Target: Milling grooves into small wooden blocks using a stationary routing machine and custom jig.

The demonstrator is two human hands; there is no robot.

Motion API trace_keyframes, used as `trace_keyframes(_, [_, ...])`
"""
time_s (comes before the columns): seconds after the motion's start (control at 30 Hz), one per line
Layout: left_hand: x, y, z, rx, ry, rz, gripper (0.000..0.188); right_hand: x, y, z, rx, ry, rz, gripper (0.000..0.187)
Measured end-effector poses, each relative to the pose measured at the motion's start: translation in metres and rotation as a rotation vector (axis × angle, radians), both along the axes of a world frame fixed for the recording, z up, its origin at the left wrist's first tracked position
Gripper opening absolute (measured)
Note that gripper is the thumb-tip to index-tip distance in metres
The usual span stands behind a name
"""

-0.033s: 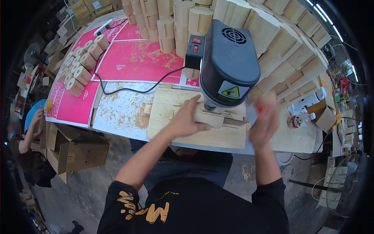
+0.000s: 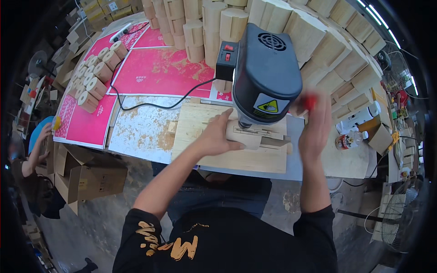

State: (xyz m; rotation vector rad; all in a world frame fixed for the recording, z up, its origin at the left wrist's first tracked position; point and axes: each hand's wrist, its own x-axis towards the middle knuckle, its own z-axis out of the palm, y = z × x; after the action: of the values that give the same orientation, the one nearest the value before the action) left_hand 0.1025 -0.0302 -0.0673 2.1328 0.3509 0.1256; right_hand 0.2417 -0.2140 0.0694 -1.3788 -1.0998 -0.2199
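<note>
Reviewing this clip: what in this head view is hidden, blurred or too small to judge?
- Drill bit and its contact point: hidden by the black drill press head.
- Right hand: motion-blurred; its grip on the red handle is unclear.
- Wooden piece under the left hand: shape partly covered by the hand and machine.
- Bottle: too small to identify its contents.

Grey concrete floor [image 2: 114, 214] with cardboard boxes [image 2: 86, 177] at eight o'clock, standing fan [image 2: 400, 218] at four, ceiling lights [image 2: 380, 18] at one.
</note>
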Motion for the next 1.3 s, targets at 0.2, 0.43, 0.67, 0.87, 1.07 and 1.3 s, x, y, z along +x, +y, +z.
trace_keyframes(0.2, [-0.018,0.011,0.038,0.028,0.336,-0.2,0.097,0.022,-0.013,-0.043,-0.147,0.318,-0.074,0.035])
trace_keyframes(0.43, [-0.098,0.058,0.064,0.043,0.416,-0.265,0.086,-0.034,-0.07,-0.092,-0.811,-0.152,-0.054,0.032])
trace_keyframes(0.67, [-0.139,0.042,0.044,0.511,-0.011,0.251,0.069,-0.046,-0.073,-0.093,-0.645,-0.103,-0.157,0.031])
trace_keyframes(0.87, [-0.128,0.007,0.01,0.556,0.006,0.148,0.067,-0.025,-0.073,-0.124,-0.628,0.208,-0.138,0.03])
trace_keyframes(1.07, [-0.108,-0.004,0.001,0.519,0.09,0.269,0.063,-0.018,-0.071,-0.129,-0.606,0.16,-0.137,0.03])
trace_keyframes(1.3, [-0.104,-0.006,-0.014,0.552,-0.09,0.152,0.068,0.007,-0.082,-0.146,-0.658,0.277,-0.13,0.033])
